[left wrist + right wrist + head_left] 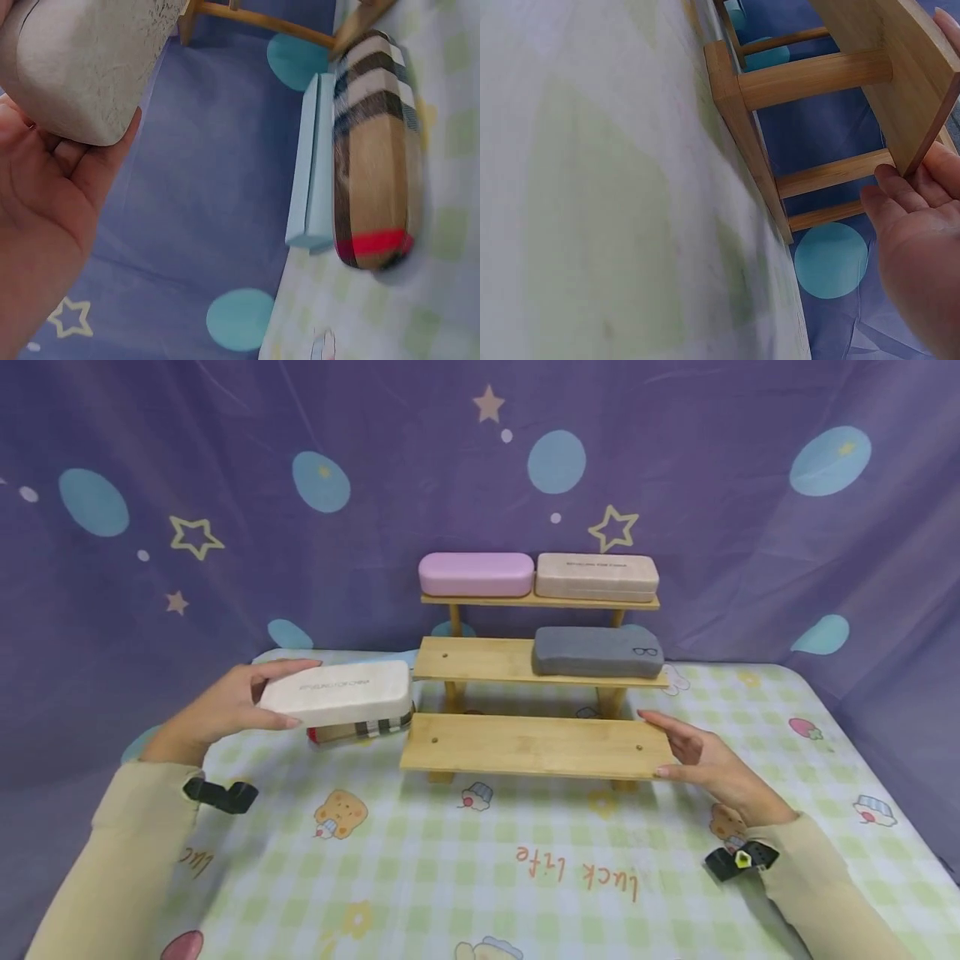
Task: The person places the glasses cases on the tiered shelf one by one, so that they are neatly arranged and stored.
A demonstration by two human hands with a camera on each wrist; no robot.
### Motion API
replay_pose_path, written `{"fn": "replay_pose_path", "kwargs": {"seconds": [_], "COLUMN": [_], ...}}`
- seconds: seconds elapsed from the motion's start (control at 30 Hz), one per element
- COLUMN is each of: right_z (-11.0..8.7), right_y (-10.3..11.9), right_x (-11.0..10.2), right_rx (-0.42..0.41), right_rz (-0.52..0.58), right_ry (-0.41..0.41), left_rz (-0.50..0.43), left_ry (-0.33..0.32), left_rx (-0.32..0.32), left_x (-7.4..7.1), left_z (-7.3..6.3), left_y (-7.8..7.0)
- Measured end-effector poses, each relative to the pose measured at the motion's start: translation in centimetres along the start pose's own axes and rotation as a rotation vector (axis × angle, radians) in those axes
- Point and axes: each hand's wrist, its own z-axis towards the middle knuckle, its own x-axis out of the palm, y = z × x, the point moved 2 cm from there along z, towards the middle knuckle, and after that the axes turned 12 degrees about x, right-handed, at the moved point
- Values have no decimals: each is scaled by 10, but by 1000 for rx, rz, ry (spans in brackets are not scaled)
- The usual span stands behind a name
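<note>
My left hand [240,702] holds a cream-white glasses case [337,692] by its left end, raised in front of the stand's left side. In the left wrist view the case [86,64] shows close up, fingers under its edge. A plaid glasses case [379,150] and a light blue box-like case [309,172] lie side by side on the table, mostly hidden behind the white one in the head view. On the other side, my right hand [708,764] grips the right end of the lowest shelf of a three-step wooden stand [536,745], thumb at the front edge.
A pink case [476,574] and a beige case [596,577] sit on the top shelf. The middle shelf bears a grey case [596,652] at its right. Beneath is a green-checked tablecloth [420,877]; a purple curtain [420,410] hangs behind.
</note>
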Motion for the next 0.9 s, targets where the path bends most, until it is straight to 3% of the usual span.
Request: {"fn": "replay_pose_path", "kwargs": {"seconds": [0.27, 0.47, 0.67, 0.9], "right_z": [-2, -2, -1, -2], "right_y": [0, 0, 2, 2], "right_x": [-1, -3, -2, -3], "right_rx": [-12, -5, 4, 3], "right_rz": [-2, -35, -35, -77], "right_ry": [19, -7, -7, -21], "left_rz": [19, -55, -33, -63], "left_ry": [16, 16, 19, -12], "left_rx": [-47, -35, -23, -80], "left_x": [9, 20, 29, 42], "left_z": [39, 64, 86, 113], "left_y": [1, 5, 9, 10]}}
